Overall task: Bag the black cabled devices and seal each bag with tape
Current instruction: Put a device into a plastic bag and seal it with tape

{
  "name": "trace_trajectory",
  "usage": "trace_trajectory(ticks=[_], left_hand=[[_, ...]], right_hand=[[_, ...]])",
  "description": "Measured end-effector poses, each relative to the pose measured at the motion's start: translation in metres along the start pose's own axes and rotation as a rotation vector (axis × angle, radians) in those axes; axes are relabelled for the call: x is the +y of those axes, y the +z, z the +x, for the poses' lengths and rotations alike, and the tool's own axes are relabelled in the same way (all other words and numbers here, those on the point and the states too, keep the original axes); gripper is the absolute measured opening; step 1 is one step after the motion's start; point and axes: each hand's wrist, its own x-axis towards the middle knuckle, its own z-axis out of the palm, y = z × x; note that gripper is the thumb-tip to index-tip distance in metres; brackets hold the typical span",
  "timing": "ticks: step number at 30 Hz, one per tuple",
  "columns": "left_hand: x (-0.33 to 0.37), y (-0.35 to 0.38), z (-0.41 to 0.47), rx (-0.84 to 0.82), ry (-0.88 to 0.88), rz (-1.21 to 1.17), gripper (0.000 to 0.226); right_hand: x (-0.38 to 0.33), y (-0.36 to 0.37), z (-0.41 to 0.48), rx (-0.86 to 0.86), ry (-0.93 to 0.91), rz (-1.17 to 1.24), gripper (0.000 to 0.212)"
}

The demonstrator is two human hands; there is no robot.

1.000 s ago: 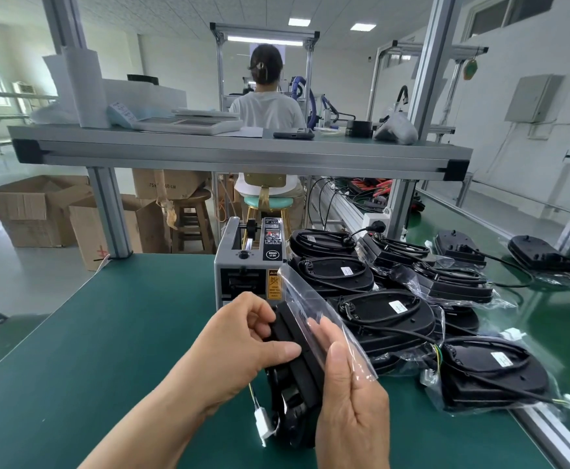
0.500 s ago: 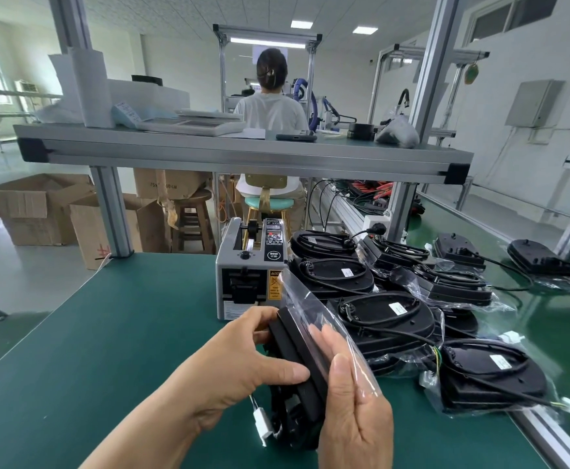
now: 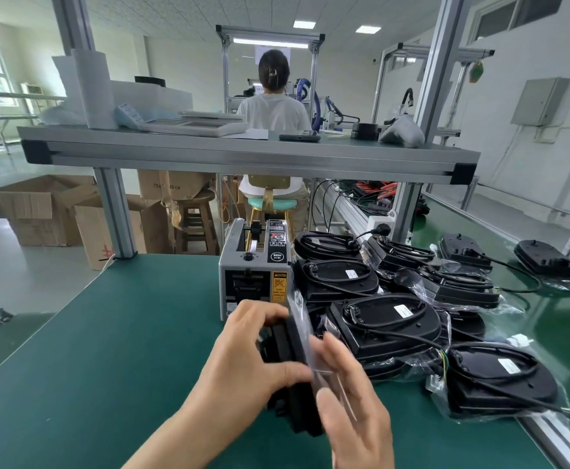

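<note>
black cabled device point(image 3: 290, 363) stands on edge at the near middle of the counter point(image 3: 124, 333), held between both hands. it is partly inside a clear bag point(image 3: 310, 336) whose slack mouth rises past its top. whether its lower edge rests on the counter i cannot tell.

the likely risks: the mouth is loose and unfolded, so a crooked fold would let the tape seal a wrinkle or leave a gap. only 1 of the hands truly grips the device, so it could slip in the slick film.

the left hand point(image 3: 253, 367) grasps the device from the left, thumb across its near face and fingers curled over the top edge. the right hand point(image 3: 351, 411) is released, its fingers straight along the bag's right side. it is blurred, so i cannot tell if the thumb nips the film.

just behind stands the grey tape dispenser point(image 3: 253, 275), its slot facing the hands. to its right lies a pile of bagged devices point(image 3: 388, 319). beyond them 2 more devices point(image 3: 464, 253) lie apart, cables trailing. past the shelf point(image 3: 243, 154), a person point(image 3: 273, 110) sits facing away.
</note>
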Motion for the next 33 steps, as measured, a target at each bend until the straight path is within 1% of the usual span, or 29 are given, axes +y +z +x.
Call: trace_trajectory(ticks=[1,2,3,5,7,8,9,10,12,13,15,17,19,21,24,27,28,29,30,31,33], left_hand=[[-0.006,0.002,-0.004,-0.007,0.041,0.025,0.054],[-0.012,0.005,-0.009,-0.012,0.079,0.049,0.052],[-0.018,0.008,-0.013,-0.013,0.122,0.077,0.052],[-0.027,0.016,-0.021,-0.015,0.215,0.128,0.052],[-0.031,0.024,-0.028,-0.017,0.311,0.153,0.049],[-0.031,0.028,-0.031,-0.010,0.361,0.155,0.045],[-0.030,0.030,-0.033,-0.001,0.397,0.145,0.043],[-0.030,0.032,-0.035,0.005,0.412,0.124,0.044],[-0.033,0.032,-0.038,0.025,0.399,0.079,0.052],[-0.036,0.031,-0.039,0.037,0.380,0.071,0.056],[-0.041,0.030,-0.043,0.051,0.355,0.087,0.058],[-0.044,0.030,-0.047,0.087,0.350,0.112,0.055],[-0.046,0.032,-0.050,0.136,0.331,0.086,0.055],[-0.048,0.036,-0.051,0.182,0.329,0.072,0.053],[-0.048,0.041,-0.053,0.206,0.320,0.054,0.048],[-0.048,0.031,-0.054,0.167,0.350,0.063,0.038],[-0.048,0.026,-0.051,0.179,0.332,0.031,0.030],[-0.047,0.021,-0.044,0.228,0.267,-0.031,0.021],[-0.046,0.016,-0.033,0.304,0.147,-0.108,0.011],[-0.046,0.012,-0.018,0.366,-0.020,-0.186,0.005],[-0.054,0.006,0.021,0.392,-0.361,-0.371,0.012]], right_hand=[[-0.004,0.037,-0.014,-0.049,0.038,0.054,0.057],[-0.007,0.046,-0.010,-0.045,-0.011,-0.024,0.059],[-0.001,0.041,-0.012,-0.012,0.016,-0.111,0.064],[0.005,0.045,-0.011,0.071,0.034,-0.164,0.076],[0.006,0.039,-0.005,0.069,0.078,-0.298,0.084],[0.007,0.042,-0.004,0.036,0.113,-0.299,0.083],[0.009,0.045,-0.003,0.010,0.161,-0.286,0.077],[0.012,0.045,-0.002,0.002,0.184,-0.258,0.067],[0.010,0.044,-0.002,0.012,0.175,-0.333,0.040],[0.007,0.044,-0.004,0.025,0.163,-0.356,0.035],[0.000,0.045,-0.007,0.022,0.175,-0.353,0.034],[-0.004,0.046,-0.009,0.032,0.209,-0.267,0.030],[-0.005,0.047,-0.009,0.084,0.226,-0.136,0.027],[-0.004,0.050,-0.013,0.109,0.246,-0.092,0.026],[0.000,0.058,-0.019,0.134,0.187,-0.235,0.028],[0.006,0.060,-0.019,0.176,0.189,-0.319,0.043],[0.008,0.060,-0.018,0.189,0.164,-0.371,0.045],[0.009,0.060,-0.018,0.191,0.140,-0.402,0.046],[0.010,0.058,-0.018,0.172,0.136,-0.426,0.047],[0.010,0.058,-0.020,0.136,0.141,-0.440,0.048],[0.011,0.054,-0.020,0.033,0.202,-0.435,0.052]])
